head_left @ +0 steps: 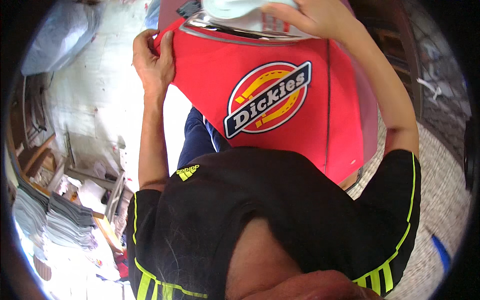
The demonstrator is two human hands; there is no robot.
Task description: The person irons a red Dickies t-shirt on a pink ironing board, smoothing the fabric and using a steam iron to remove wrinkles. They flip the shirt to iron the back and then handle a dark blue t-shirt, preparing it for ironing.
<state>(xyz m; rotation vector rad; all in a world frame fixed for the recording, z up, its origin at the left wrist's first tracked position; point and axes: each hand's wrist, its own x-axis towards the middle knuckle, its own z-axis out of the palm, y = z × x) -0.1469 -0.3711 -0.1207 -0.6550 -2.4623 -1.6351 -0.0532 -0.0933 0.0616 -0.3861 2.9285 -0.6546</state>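
My right hand grips a clothes iron with a pale top and a shiny metal base, partly cut off by the upper edge. The iron rests on a red cloth, its tip pointing left. A round red and yellow emblem with a dark slanted band is on the cloth, nearer to me than the iron. At the cloth's far left corner, my left hand pinches the edge between thumb and fingers, just left of the iron's tip. Under the cloth, a dull mauve covering shows along the right side.
Folded grey cloths are stacked at the lower left, close to wooden pieces. A clear plastic bag hangs at the upper left. Dark shelving stands at the right, with a blue object lower down.
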